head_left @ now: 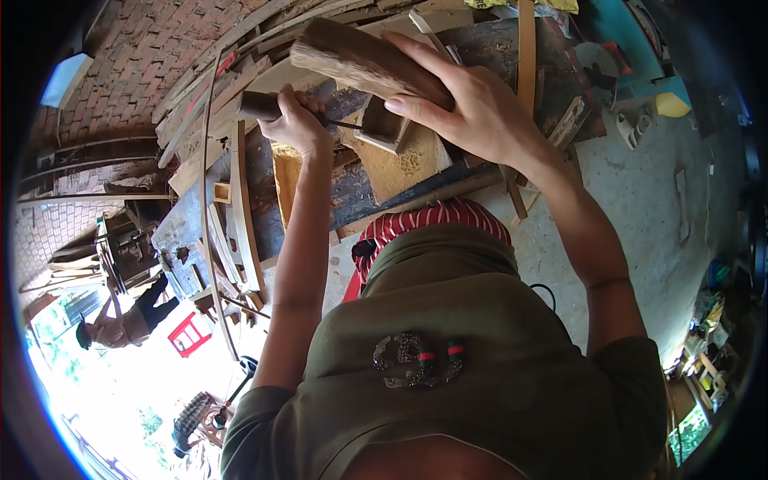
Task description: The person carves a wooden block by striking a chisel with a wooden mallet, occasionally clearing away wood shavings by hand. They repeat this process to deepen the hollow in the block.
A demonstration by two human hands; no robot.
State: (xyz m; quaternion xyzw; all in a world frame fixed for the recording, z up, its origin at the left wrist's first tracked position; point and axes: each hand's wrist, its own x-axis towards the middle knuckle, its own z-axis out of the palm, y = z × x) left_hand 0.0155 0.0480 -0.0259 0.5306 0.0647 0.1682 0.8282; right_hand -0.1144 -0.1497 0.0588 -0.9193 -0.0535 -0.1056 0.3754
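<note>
The left hand [298, 132] was closed around a chisel [258, 106], whose smooth, dark, rounded handle stuck out past the fist and whose slim, dark metal blade ran out the other side. Its long axis lay nearly parallel to the near edge of the workbench [352, 190], handle end to the left, tip pointing right and slightly toward the wearer. The tip met the left side of a small square wooden box [382, 146], pale-rimmed and shadowed inside; how deep it reached could not be told.

The right hand [480, 104] gripped one end of a thick brown wooden block [364, 64], fingers on the far side, thumb on the near. Rough-grained and blunt-ended, the block was held above the box, its free end pointing toward the bench's far left.

The box sat near the far edge of a flat, pale board [412, 172] dusted with crumbly sawdust, close to the bench's near edge. A yellowish wooden piece [286, 180] lay left of the board.
</note>
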